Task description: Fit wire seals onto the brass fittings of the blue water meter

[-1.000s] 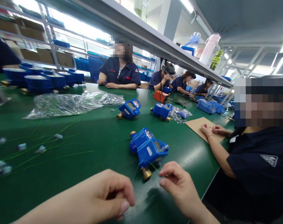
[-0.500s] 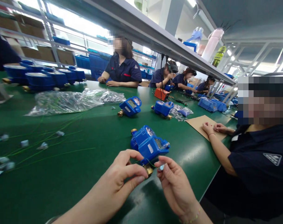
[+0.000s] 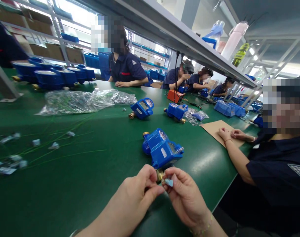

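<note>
A blue water meter (image 3: 162, 149) with brass ends lies tilted on the green table, just beyond my hands. Between the finger and thumb of my right hand (image 3: 186, 194) is a small light-blue seal tag (image 3: 169, 182). My left hand (image 3: 140, 194) is pinched closed beside it, by the meter's near brass fitting (image 3: 160, 174). A thin green seal wire (image 3: 157, 167) shows faintly at the left fingertips; most of it is hidden behind the fingers. Both hands are close together, their fingertips almost touching.
Loose seals with green wires (image 3: 36, 143) lie at left, below a clear plastic bag (image 3: 73, 102). Two more meters (image 3: 141, 108) stand farther back, with several grouped at far left (image 3: 53, 77). A co-worker's hands (image 3: 225, 133) rest over cardboard (image 3: 212, 126) at right. A shelf (image 3: 189, 42) runs overhead.
My left hand has moved in toward the right, closing the gap between them. The light-blue seal has turned and shows more. The whole view has shifted slightly.
</note>
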{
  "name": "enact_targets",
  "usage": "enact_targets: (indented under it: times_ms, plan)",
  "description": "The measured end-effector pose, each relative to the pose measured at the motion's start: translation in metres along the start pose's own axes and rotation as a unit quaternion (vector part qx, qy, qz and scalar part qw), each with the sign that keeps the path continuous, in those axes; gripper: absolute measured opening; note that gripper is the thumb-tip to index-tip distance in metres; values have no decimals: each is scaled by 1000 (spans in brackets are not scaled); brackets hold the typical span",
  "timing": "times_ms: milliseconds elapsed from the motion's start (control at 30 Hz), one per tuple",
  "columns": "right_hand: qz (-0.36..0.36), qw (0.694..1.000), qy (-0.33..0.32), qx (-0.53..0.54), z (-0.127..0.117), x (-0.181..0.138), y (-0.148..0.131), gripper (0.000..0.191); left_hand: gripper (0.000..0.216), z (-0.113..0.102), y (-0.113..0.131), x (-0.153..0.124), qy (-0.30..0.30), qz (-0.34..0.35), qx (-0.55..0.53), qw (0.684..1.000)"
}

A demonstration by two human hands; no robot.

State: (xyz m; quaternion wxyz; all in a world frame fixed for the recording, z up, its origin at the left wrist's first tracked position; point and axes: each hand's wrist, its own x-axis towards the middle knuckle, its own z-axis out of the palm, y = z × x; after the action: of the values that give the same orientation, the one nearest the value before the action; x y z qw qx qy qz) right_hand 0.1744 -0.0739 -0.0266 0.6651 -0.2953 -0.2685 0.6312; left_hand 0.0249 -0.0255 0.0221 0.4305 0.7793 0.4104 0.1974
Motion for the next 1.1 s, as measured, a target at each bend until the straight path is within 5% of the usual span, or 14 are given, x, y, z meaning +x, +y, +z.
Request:
enact_targets:
  times_ms: [467, 733, 1100]
  plan:
    - [-57, 990, -29, -130, -7, -1, -4, 14, 11, -3, 0, -2, -20, -9, 25, 999]
    - [-147, 925, -53, -346, -20, 0, -11, 18, 14, -4, 2, -3, -35, -5, 29, 999]
    - [-137, 926, -54, -348, -20, -2, -9, 18, 15, -3, 1, -4, -34, -6, 31, 999]
